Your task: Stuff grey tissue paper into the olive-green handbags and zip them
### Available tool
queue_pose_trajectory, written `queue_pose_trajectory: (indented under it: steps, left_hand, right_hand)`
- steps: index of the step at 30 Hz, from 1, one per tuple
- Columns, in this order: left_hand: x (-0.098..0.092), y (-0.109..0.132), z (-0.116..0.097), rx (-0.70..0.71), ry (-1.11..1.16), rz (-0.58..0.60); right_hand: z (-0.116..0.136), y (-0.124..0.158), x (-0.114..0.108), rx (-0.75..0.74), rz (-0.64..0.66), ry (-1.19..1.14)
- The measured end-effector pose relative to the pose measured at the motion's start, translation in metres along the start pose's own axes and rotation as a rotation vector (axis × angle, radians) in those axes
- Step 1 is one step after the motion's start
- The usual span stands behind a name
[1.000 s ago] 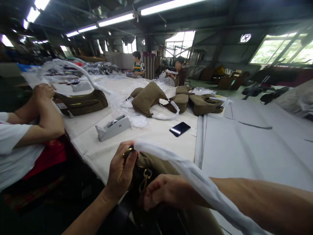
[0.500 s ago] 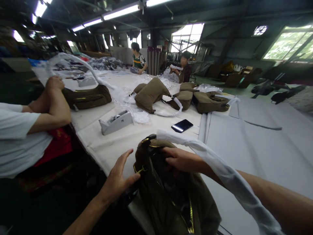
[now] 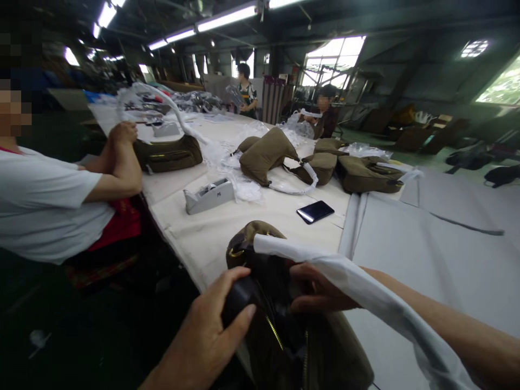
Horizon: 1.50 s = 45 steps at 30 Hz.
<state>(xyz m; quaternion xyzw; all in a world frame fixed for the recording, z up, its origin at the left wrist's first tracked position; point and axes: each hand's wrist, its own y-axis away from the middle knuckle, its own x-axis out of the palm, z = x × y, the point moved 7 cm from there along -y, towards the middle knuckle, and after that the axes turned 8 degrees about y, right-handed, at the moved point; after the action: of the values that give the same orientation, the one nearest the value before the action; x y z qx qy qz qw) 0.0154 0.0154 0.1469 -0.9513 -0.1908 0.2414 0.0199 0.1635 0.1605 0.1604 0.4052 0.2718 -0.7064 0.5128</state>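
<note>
An olive-brown handbag (image 3: 333, 352) stands at the near table edge with its brass zipper open and its dark lining showing. Its strap (image 3: 349, 281), wrapped in white film, arches over my right forearm. My left hand (image 3: 215, 319) grips the bag's left rim, thumb and index finger on either side of the dark edge. Reaching into the mouth from the right, my right hand (image 3: 320, 287) has curled fingers against the lining at the right rim; its fingertips are partly in shadow.
Beyond the bag lie a black phone (image 3: 316, 212) and a grey tape dispenser (image 3: 209, 196). More olive bags (image 3: 268, 157) and clear plastic wrap (image 3: 247, 189) are farther back. A co-worker in a white shirt (image 3: 52, 200) sits at left by another bag (image 3: 170, 154). Two more people are across the table.
My left hand has moved from beside the bag onto its left rim. My right hand has shifted slightly right and down in the opening. The view has turned left.
</note>
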Motion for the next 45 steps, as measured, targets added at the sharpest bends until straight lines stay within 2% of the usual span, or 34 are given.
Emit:
queue_pose_trajectory:
  steps: [2,3,4,5,7,9,11,13,16,18,21,22,24,26,27,29,31,33,36,39,40,42,43,44,45]
  left_hand:
    - [0.045,-0.018,-0.002,-0.151,0.321,0.153]
    - [0.067,-0.026,0.002,-0.236,0.45,0.171]
    - [0.082,-0.035,0.008,-0.273,0.464,0.114]
    - [0.099,-0.042,0.01,-0.252,0.379,0.137]
    - [0.127,-0.051,0.011,-0.161,0.117,0.279]
    - [0.139,-0.054,0.008,-0.015,-0.115,0.434]
    - [0.131,-0.057,-0.002,0.189,-0.296,0.486]
    - [0.114,-0.061,-0.009,0.378,-0.5,0.484]
    - [0.096,-0.063,-0.006,0.548,-0.739,0.541]
    - [0.092,-0.054,-0.008,0.668,-0.743,0.577]
    - [0.085,-0.035,-0.019,0.784,-0.594,0.486]
    - [0.08,-0.033,-0.022,0.783,-0.548,0.4]
    - [0.065,-0.039,-0.026,0.746,-0.519,0.147]
    - [0.047,-0.056,-0.025,0.642,-0.588,-0.121]
    - [0.04,-0.067,-0.022,0.568,-0.634,-0.19]
    - [0.034,-0.093,-0.012,0.418,-0.647,-0.136]
    - [0.026,-0.112,-0.005,0.315,-0.507,-0.053]
    - [0.01,-0.123,0.001,0.232,-0.312,-0.081]
    - [-0.009,-0.129,0.016,0.104,-0.119,-0.124]
    - [-0.007,-0.131,0.024,0.064,-0.018,-0.043]
    - [-0.005,-0.132,0.025,0.061,-0.003,-0.023]
    - [0.001,-0.134,0.024,0.046,-0.006,0.006]
    - [0.003,-0.135,0.024,0.036,-0.015,0.011]
    - [0.005,-0.137,0.023,0.027,-0.022,0.013]
    - [0.007,-0.138,0.022,0.017,-0.028,0.017]
  right_hand:
    - [0.0,-0.003,0.009,-0.023,0.089,-0.021]
    - [-0.004,-0.004,0.011,-0.028,0.072,-0.044]
    - [-0.009,-0.003,0.01,-0.033,0.021,-0.07]
    - [-0.016,-0.002,0.008,-0.039,-0.038,-0.094]
    - [-0.03,0.003,0.004,-0.041,-0.108,-0.131]
    - [-0.044,0.009,-0.001,-0.01,-0.115,-0.166]
    - [-0.057,0.015,-0.01,0.043,-0.134,-0.195]
    - [-0.067,0.019,-0.02,0.083,-0.151,-0.206]
    - [-0.077,0.018,-0.031,0.107,-0.151,-0.234]
    - [-0.085,0.012,-0.034,0.133,-0.13,-0.287]
    - [-0.094,-0.004,-0.026,0.142,-0.081,-0.406]
    - [-0.094,-0.011,-0.021,0.119,-0.065,-0.439]
    - [-0.091,-0.024,-0.009,0.048,-0.026,-0.469]
    - [-0.086,-0.033,0.001,0.001,-0.001,-0.476]
    - [-0.083,-0.036,0.002,-0.019,-0.005,-0.449]
    - [-0.077,-0.037,-0.001,-0.062,-0.026,-0.333]
    - [-0.074,-0.036,-0.007,-0.094,-0.055,-0.216]
    - [-0.082,-0.035,-0.013,-0.056,-0.121,-0.241]
    - [-0.115,-0.035,-0.009,0.16,-0.149,-0.461]
    - [-0.139,-0.02,-0.006,0.365,-0.09,-0.569]
    - [-0.141,-0.007,-0.015,0.414,-0.154,-0.558]
    - [-0.135,0.034,-0.053,0.528,-0.51,-0.416]
    - [-0.122,0.064,-0.076,0.587,-0.792,-0.261]
    - [-0.098,0.096,-0.093,0.63,-1.083,-0.068]
    - [-0.069,0.112,-0.096,0.578,-1.179,0.05]
